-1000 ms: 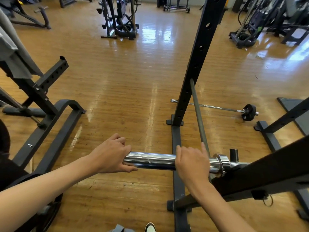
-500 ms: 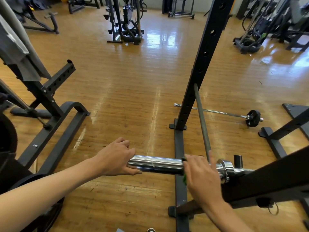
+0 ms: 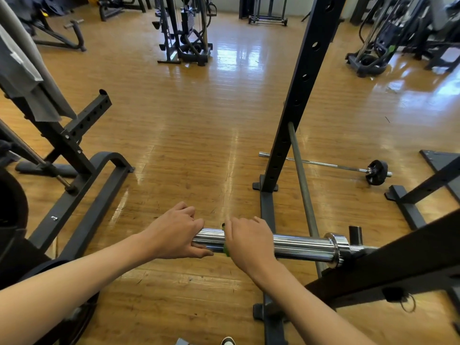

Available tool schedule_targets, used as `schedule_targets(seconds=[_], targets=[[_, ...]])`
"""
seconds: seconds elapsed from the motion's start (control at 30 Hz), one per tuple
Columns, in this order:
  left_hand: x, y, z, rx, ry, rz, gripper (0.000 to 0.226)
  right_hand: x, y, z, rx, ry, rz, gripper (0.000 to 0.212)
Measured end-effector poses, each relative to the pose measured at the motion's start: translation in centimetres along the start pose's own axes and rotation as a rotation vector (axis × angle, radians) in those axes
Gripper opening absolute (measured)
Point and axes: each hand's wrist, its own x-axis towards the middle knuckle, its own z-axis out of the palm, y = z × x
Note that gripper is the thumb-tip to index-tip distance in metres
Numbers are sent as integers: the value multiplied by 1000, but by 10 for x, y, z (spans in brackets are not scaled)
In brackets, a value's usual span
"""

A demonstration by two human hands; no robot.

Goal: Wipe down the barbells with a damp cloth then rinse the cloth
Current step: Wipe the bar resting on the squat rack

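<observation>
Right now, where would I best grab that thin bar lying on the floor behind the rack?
Probably on the thin bar, along its bare shaft close to the black plate, reaching down from above. It lies flat, and the only weight visible sits at that end.

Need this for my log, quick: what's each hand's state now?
Left hand: grips the end of the chrome barbell sleeve.
Right hand: holds a green cloth against the sleeve.

Head-worn view, forward and downward.
</observation>
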Motion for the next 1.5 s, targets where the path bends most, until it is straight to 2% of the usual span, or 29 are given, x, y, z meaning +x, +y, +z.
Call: schedule_targets(seconds=[0.07, 0.13, 0.27, 0.37, 0.53, 0.63, 0.73, 0.8, 0.9, 1.0, 1.1, 1.23, 1.3, 1.37, 1.43, 1.5], targets=[[0, -1, 2, 3, 27, 1, 80, -22, 17, 6, 2, 83, -7, 45], [-1, -2, 3, 7, 35, 2, 80, -45, 41, 8, -6, 190, 24, 46], [-1, -3, 6, -2, 46, 4, 78, -53, 56, 7, 11, 249, 219, 52], [0, -4, 7, 9, 35, 2, 79, -31, 34, 8, -40, 174, 283, 42], [0, -3, 8, -1, 82, -2, 72, 12, -29, 7, -13, 3, 208, 70], [-1, -4, 11, 11, 151, 27, 68, 14, -43, 9, -54, -6, 70, 66], [-5, -9, 14, 84, 151, 69, 75, -10, -21, 18, -66, 99, -69, 47], [-10, -14, 15, 75, 159, 77, 75, -29, 2, 22, -67, 99, -120, 42], [-20, -23, 15, -15, 124, 39, 72, -47, 37, 20, -72, 176, -97, 45], [-27, -29, 20, -92, 76, -2, 68, -46, 48, 11, -57, 208, 26, 39], [-26, -30, 24, -131, 42, -4, 68, -21, 25, -10, -38, 77, 198, 38], [-25, -32, 28, -186, 52, -2, 61, 23, -16, -17, -53, -222, 176, 35], [-24, -31, 28, -191, 62, -10, 58, 40, -39, -13, -57, -284, 116, 33], [-25, -29, 28, -211, 84, -32, 55, 42, -58, 0, -92, -217, 2, 30], [-26, -27, 28, -224, 132, -46, 49, 28, -64, 15, -36, -54, -104, 24], [-26, -26, 30, -177, 186, -55, 46, 6, -52, 31, 11, 89, -232, 31]])
